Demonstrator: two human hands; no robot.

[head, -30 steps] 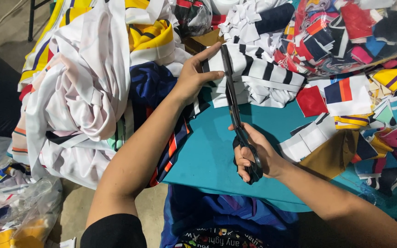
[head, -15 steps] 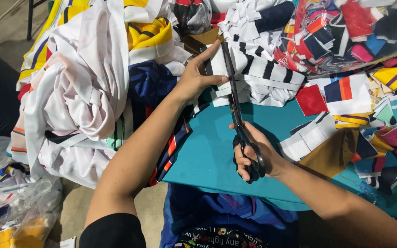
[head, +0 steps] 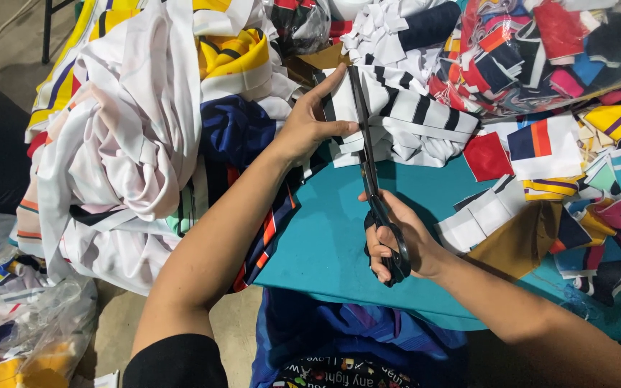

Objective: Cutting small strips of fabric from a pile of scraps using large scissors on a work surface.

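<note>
My left hand [head: 309, 123] pinches the edge of a white cloth with black stripes [head: 411, 118] and holds it taut at the middle of the head view. My right hand [head: 397, 241] grips the black handles of a long pair of scissors [head: 369, 169]. The blades point away from me and run up through the striped cloth right beside my left fingers. Under both hands lies a teal sheet [head: 325, 237] spread over the table.
A heap of white, navy and yellow garments [head: 138, 144] fills the left. Cut fabric squares of many colours [head: 576, 165] lie on the right, more in a clear bag [head: 533, 50] behind. Plastic bags with cloth [head: 16, 323] sit on the floor, lower left.
The scissor blades have moved a little farther up into the striped cloth. My left hand keeps its hold in nearly the same place.
</note>
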